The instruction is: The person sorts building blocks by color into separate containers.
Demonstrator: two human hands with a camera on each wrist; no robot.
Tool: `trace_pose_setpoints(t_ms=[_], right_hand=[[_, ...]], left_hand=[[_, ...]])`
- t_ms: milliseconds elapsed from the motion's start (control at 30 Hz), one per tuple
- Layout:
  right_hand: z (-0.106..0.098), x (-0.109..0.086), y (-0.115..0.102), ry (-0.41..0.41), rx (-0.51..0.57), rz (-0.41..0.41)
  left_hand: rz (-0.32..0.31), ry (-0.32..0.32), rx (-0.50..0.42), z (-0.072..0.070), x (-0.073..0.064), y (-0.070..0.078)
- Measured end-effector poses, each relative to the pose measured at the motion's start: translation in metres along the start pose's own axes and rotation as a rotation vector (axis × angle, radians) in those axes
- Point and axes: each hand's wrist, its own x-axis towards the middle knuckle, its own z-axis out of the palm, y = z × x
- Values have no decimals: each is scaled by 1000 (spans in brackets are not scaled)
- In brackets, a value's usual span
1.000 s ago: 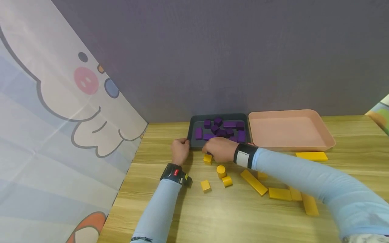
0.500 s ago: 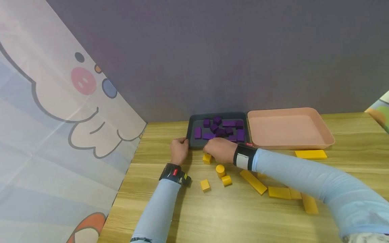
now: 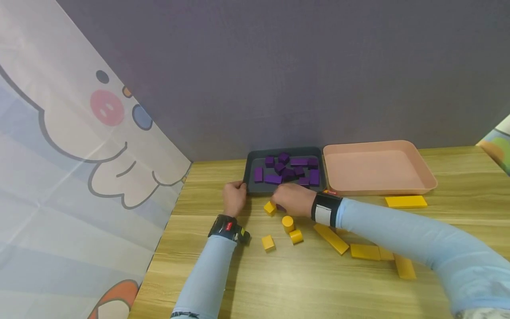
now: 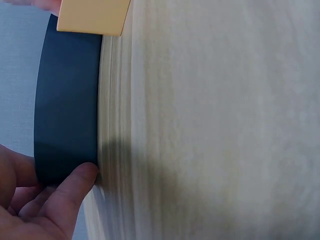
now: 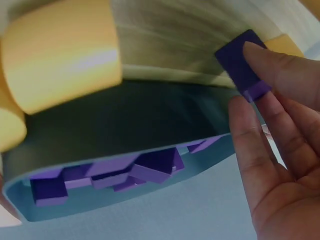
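Note:
At the left front corner of a dark tray [image 3: 255,189], my left hand [image 3: 234,198] grips the rim; the left wrist view shows the thumb [image 4: 75,187] on its outer wall. Several purple blocks [image 3: 273,179] lie inside the tray. My right hand [image 3: 294,200] is just in front of the tray, pinching a purple block [image 5: 242,62] between thumb and fingers, clear in the right wrist view. Beside those fingers a yellow cube [image 3: 270,208] sits on the wooden table, close to the tray's front wall.
A pink tray [image 3: 378,168] stands right of the dark one, with a flat yellow block [image 3: 406,202] before it. Yellow cylinders [image 3: 288,224], another yellow cube [image 3: 268,243] and yellow planks [image 3: 331,239] lie nearer. A grey wall [image 3: 279,79] rises behind.
My right hand has shifted slightly right and toward me with the purple block, now just visible beneath it. The yellow cube beside it has turned. My left hand stays at the tray corner.

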Motion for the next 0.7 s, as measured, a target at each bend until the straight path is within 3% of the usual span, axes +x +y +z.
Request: trace_pose_setpoints(t_ms=[400, 700], right_hand=[[7, -6, 8, -41, 181, 61], [2, -11, 7, -103, 230, 85]], left_hand=[[5, 1, 13, 0, -1, -1], [10, 13, 29, 0, -1, -1]])
